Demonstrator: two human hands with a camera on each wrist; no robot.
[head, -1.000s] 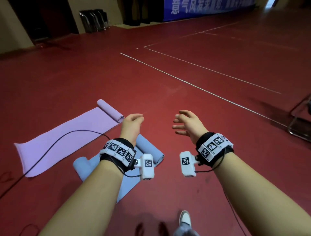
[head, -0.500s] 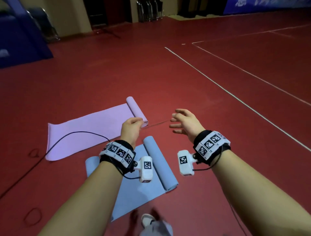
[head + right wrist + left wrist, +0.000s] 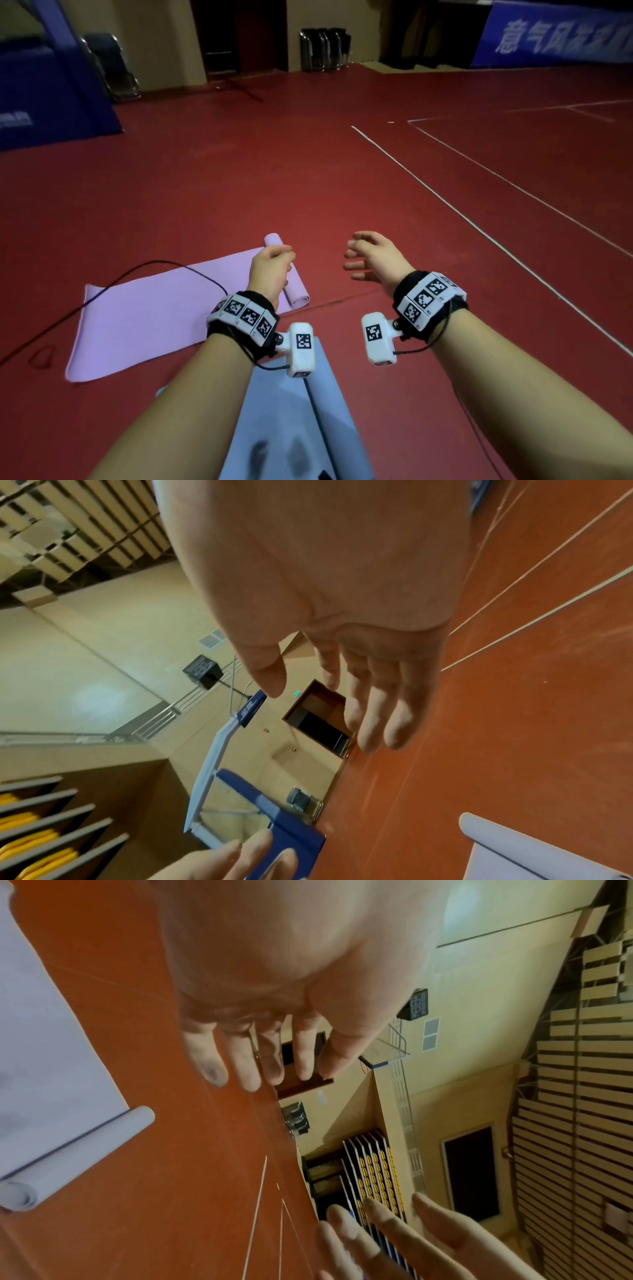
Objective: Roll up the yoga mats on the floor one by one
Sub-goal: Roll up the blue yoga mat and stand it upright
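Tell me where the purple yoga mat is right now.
In the head view, the purple yoga mat lies mostly flat on the red floor, left of centre, beyond the blue mat, its rolled end under the left hand.

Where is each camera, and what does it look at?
Head: looks down at purple mat, blue mat, red floor; both forearms show.
Left wrist: looks along the left hand to the far wall.
Right wrist: looks along the right hand likewise.
Shared: each wrist view shows the other hand's fingertips, and a mat.
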